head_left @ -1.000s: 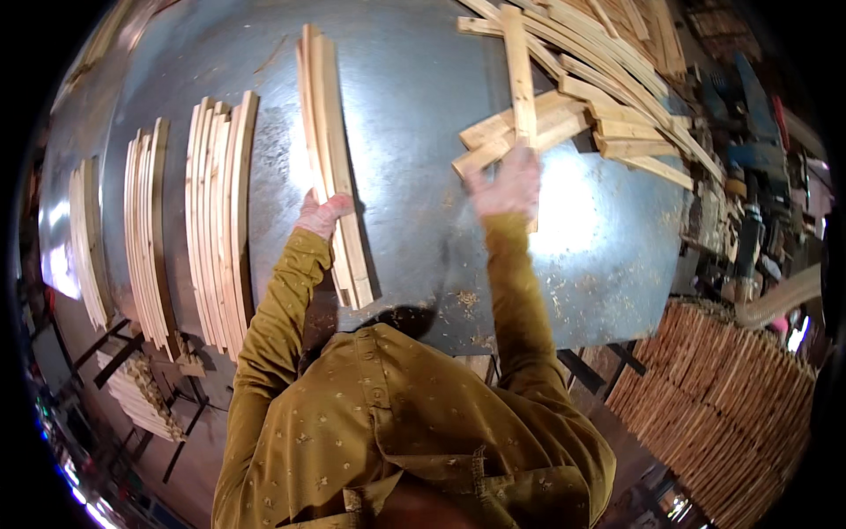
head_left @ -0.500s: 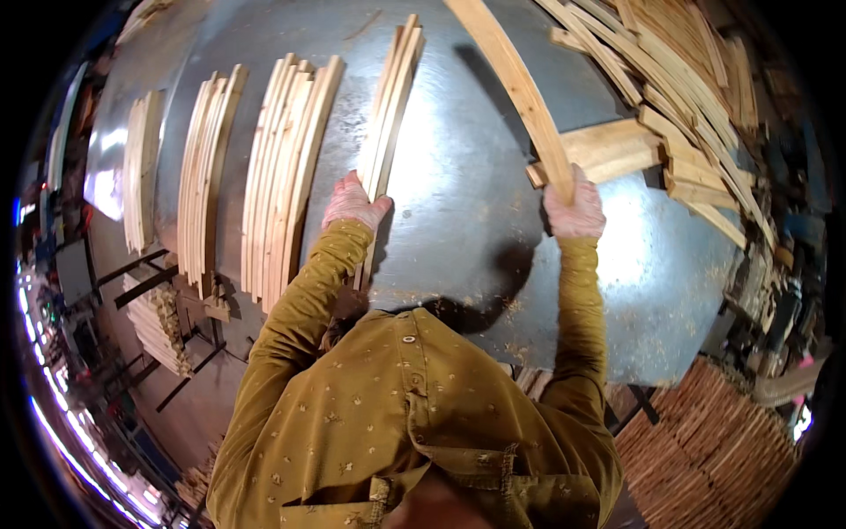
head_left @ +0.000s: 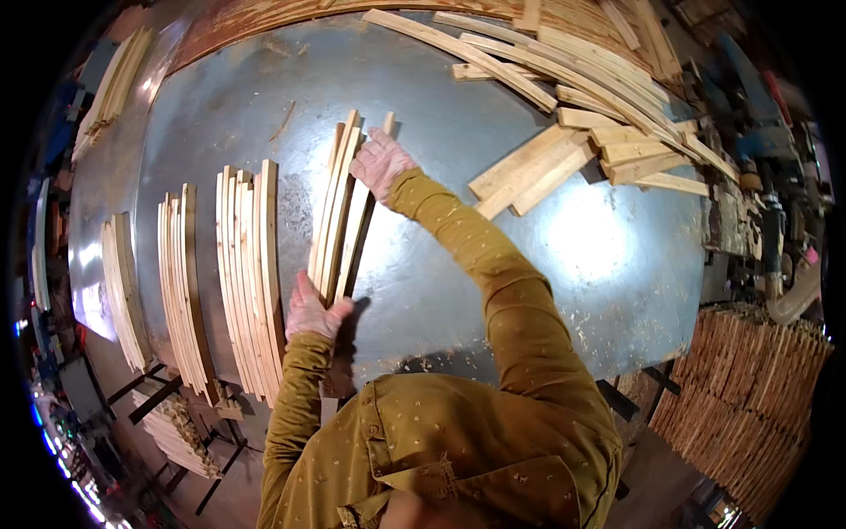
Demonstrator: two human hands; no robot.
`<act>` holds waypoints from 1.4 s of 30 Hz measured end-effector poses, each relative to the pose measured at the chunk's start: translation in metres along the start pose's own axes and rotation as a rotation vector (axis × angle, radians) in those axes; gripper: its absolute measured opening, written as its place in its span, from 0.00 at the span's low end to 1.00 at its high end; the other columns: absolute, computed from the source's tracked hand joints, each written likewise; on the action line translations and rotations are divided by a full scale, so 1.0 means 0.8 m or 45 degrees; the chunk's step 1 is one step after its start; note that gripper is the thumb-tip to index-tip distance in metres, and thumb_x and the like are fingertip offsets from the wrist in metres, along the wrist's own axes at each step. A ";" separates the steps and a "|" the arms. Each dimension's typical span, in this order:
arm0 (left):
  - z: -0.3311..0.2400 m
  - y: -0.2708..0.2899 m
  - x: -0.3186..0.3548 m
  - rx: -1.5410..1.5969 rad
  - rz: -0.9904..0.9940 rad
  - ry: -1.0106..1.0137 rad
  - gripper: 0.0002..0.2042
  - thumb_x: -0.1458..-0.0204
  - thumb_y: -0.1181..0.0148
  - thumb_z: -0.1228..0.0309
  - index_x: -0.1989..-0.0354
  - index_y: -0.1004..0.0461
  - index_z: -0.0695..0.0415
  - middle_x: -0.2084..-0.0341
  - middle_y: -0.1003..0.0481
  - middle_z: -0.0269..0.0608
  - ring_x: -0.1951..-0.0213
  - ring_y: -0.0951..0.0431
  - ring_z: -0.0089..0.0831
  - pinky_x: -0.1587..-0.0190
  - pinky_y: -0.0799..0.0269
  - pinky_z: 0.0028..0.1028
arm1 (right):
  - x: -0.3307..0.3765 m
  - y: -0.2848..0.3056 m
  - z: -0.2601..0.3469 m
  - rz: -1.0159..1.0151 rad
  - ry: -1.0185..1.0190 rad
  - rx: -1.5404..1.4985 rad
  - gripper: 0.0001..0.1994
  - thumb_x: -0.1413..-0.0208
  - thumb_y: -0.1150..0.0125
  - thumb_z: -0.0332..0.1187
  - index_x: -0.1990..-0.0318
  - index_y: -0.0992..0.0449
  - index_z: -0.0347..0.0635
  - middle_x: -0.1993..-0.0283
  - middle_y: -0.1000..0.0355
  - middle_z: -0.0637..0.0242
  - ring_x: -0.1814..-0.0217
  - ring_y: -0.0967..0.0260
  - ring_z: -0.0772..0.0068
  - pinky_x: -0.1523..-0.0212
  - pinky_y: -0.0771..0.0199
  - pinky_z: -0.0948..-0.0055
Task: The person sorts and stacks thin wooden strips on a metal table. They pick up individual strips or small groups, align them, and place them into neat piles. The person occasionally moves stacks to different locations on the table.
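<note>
A small bundle of wooden strips (head_left: 329, 220) lies lengthwise in front of me on the metal table (head_left: 441, 282). My left hand (head_left: 315, 314) is closed round the bundle's near end, thumb on the right side. Along its right side lies one more wooden strip (head_left: 356, 231), separated from the bundle by a narrow gap. My right hand (head_left: 382, 165) reaches across and grips this strip close to its far end. The palm and part of the fingers hide some of the wood there.
Left of the bundle stand three sorted groups of strips, the closest being a wide group (head_left: 247, 291). Loose short boards (head_left: 533, 167) and a tangled pile of longer pieces (head_left: 617, 97) cover the right far side. A tall wood stack (head_left: 740, 406) is beyond the table's right near corner.
My right hand has brought the strip from the right over beside the bundle and laid it alongside. My left hand stays at the bundle's near end. The view has shifted.
</note>
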State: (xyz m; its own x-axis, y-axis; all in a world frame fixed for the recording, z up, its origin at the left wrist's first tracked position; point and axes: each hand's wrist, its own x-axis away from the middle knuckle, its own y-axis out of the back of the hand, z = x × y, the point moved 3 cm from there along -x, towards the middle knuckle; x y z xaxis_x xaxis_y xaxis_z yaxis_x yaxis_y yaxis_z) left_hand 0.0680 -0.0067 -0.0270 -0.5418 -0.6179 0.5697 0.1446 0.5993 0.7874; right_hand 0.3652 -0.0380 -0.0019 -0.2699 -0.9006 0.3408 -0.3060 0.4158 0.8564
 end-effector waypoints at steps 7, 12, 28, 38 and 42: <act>-0.026 0.010 0.020 -0.131 -0.202 0.045 0.53 0.55 0.31 0.55 0.27 0.62 0.59 0.40 0.38 0.60 0.38 0.36 0.53 0.37 0.37 0.41 | 0.043 -0.051 -0.199 -0.461 -1.010 -0.225 0.19 0.45 0.44 0.53 0.59 0.24 0.47 0.50 0.27 0.63 0.48 0.28 0.67 0.53 0.27 0.56; 0.018 0.018 0.020 1.376 0.137 -0.150 0.56 0.63 0.23 0.49 0.30 0.51 0.65 0.41 0.34 0.43 0.40 0.35 0.32 0.39 0.39 0.28 | 0.113 -0.244 -0.322 0.127 -1.104 -0.415 0.36 0.46 0.44 0.58 0.36 0.37 0.43 0.37 0.32 0.49 0.37 0.33 0.50 0.36 0.38 0.53; 0.257 0.173 0.073 -0.028 -0.457 0.584 0.46 0.55 0.31 0.55 0.30 0.49 0.55 0.36 0.37 0.50 0.36 0.36 0.46 0.35 0.39 0.37 | 0.177 -0.133 0.046 -0.215 -0.610 -1.941 0.26 0.42 0.40 0.42 0.39 0.32 0.37 0.52 0.25 0.52 0.52 0.28 0.60 0.51 0.28 0.64; 0.355 0.114 0.035 -0.285 -0.886 0.393 0.41 0.61 0.27 0.51 0.39 0.35 0.57 0.44 0.32 0.52 0.47 0.29 0.49 0.47 0.32 0.42 | 0.158 -0.014 0.151 -0.282 -0.597 -2.864 0.31 0.45 0.41 0.30 0.34 0.41 0.35 0.65 0.34 0.69 0.71 0.38 0.80 0.69 0.32 0.77; 0.355 0.107 0.044 -0.371 -1.118 0.415 0.45 0.64 0.26 0.51 0.37 0.38 0.58 0.42 0.35 0.55 0.43 0.32 0.48 0.43 0.37 0.44 | 0.165 0.032 0.183 -0.542 -0.917 -2.855 0.34 0.47 0.38 0.28 0.32 0.43 0.36 0.60 0.32 0.66 0.69 0.36 0.79 0.68 0.30 0.78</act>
State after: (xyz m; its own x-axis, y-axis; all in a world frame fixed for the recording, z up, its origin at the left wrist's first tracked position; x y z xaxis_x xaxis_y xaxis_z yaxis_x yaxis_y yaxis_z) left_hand -0.1738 0.1676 -0.0064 -0.3054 -0.9204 -0.2440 0.0214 -0.2628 0.9646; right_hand 0.1878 -0.1279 0.0080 -0.7759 -0.4942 0.3921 0.5088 -0.8577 -0.0743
